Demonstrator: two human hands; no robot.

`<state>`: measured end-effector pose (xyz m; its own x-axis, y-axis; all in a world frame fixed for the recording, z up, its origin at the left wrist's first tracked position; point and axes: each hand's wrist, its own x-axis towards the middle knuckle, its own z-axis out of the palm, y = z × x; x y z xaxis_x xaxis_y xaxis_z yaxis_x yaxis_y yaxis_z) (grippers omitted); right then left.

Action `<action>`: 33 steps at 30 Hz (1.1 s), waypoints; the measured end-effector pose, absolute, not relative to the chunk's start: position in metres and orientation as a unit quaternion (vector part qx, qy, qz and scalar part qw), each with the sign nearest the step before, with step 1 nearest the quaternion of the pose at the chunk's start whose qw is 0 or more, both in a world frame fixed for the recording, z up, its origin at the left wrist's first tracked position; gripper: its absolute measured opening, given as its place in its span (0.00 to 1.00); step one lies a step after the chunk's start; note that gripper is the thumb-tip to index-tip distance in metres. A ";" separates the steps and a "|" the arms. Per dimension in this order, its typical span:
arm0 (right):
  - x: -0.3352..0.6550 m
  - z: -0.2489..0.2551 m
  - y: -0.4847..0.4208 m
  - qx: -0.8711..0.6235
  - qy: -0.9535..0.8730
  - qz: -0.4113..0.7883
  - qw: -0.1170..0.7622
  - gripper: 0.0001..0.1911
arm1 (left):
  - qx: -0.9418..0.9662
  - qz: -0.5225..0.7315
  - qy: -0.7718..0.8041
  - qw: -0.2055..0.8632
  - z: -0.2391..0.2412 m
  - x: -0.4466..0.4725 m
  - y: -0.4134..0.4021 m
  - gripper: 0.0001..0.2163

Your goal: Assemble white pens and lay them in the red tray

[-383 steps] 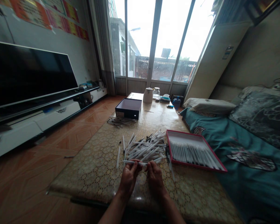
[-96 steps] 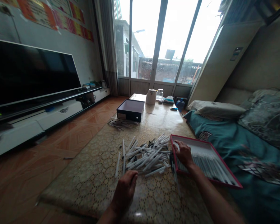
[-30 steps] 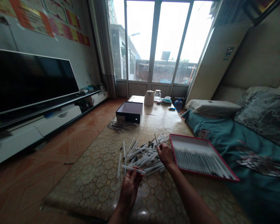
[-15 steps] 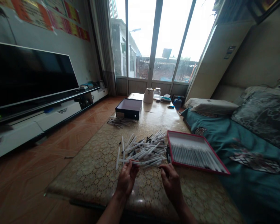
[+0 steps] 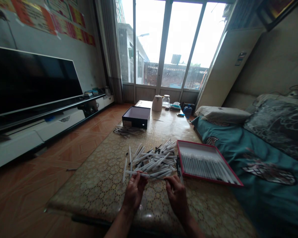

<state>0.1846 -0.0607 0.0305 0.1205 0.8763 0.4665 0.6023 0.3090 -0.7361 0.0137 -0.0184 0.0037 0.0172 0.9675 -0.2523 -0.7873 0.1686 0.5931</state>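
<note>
My left hand [image 5: 134, 191] pinches a white pen barrel [image 5: 132, 173] level over the table's near part. My right hand [image 5: 175, 195] pinches a thin dark refill [image 5: 156, 177] whose tip points into the barrel's right end. Just beyond both hands lies a loose heap of white pen barrels and dark parts [image 5: 154, 158]. To the right of the heap sits a red-rimmed tray [image 5: 181, 155] holding a row of finished white pens [image 5: 206, 164].
A dark open box [image 5: 136, 117] stands farther up the lace-covered table [image 5: 101, 178], with a bundle of dark refills [image 5: 125, 131] in front of it. A white kettle [image 5: 157, 102] and jar are at the far end. A teal bed [image 5: 263, 178] borders the right side.
Earlier my right hand was at the red tray, then picked in the heap. It has come back toward my left hand, bringing the thin refill up to the barrel's end.
</note>
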 end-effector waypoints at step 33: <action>0.182 0.028 0.023 -0.676 -0.686 0.056 0.265 0.06 | 0.083 0.608 0.282 0.738 0.003 0.007 -0.014 0.05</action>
